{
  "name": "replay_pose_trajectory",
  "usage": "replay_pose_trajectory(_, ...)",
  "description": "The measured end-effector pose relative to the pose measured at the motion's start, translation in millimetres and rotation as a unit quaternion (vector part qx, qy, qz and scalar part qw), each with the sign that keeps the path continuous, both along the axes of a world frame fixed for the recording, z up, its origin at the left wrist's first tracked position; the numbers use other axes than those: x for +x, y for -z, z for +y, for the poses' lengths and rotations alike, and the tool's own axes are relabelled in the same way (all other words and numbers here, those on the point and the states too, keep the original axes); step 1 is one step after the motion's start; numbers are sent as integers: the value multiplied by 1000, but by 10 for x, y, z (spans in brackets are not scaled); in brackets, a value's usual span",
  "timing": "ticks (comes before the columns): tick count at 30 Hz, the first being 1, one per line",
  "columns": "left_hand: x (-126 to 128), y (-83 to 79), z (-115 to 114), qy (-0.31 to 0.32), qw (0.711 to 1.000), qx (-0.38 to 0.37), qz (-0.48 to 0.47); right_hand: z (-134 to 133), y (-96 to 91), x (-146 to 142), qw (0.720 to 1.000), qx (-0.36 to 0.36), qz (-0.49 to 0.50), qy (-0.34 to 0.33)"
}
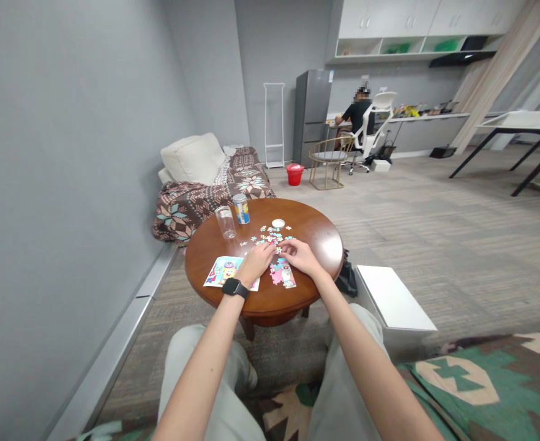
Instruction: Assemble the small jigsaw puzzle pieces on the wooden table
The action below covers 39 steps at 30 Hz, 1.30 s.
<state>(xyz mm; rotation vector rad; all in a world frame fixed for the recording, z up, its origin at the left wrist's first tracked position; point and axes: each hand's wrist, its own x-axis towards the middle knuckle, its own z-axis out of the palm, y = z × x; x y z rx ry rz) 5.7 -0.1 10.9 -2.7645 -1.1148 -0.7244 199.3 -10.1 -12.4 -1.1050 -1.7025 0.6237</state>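
Observation:
Over the round table, my left hand (257, 261) has its fingers bent and close together among loose jigsaw pieces (277, 236). Its fingertips are too small to show what they hold, if anything. My right hand (300, 255) faces it from the right, thumb and forefinger closed on a small puzzle piece (278, 250). Just below the right hand lies a joined puzzle section (283, 274) in pink and blue. A printed picture sheet (224, 271) with a yellow cartoon figure lies left of it, partly covered by my left hand and wrist.
The brown round table (311, 229) also bears a clear glass (226, 223), a blue and yellow can (241, 209) and a round lid (278, 223). A white box (395, 295) stands at the right. Farther back, a person (358, 113) sits at a counter.

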Motion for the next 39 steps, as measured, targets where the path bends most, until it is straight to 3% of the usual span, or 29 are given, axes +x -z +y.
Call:
replay_pose_trajectory(14,-6,24,13,7,1000,-8,-19,-18,-39,1,999,8,-37,34)
replay_pose_trajectory(24,-18,43,38,13,1000,-2,4,-26,-49,-10,1000,-11,-18,14)
replay_pose_trajectory(26,-16,41,35,3,1000,5,5,-15,-38,3,999,0,-27,42)
replay_pose_trajectory(32,-10,25,32,-47,999,10,4,47,75,67,954,26,-127,269)
replay_pose_trajectory(34,-10,14,30,-53,999,6,4,63,120,71,948,13,-154,277)
replay_pose_trajectory(39,-7,-3,11,-47,999,-19,-16,83,161,64,962,24,-174,209)
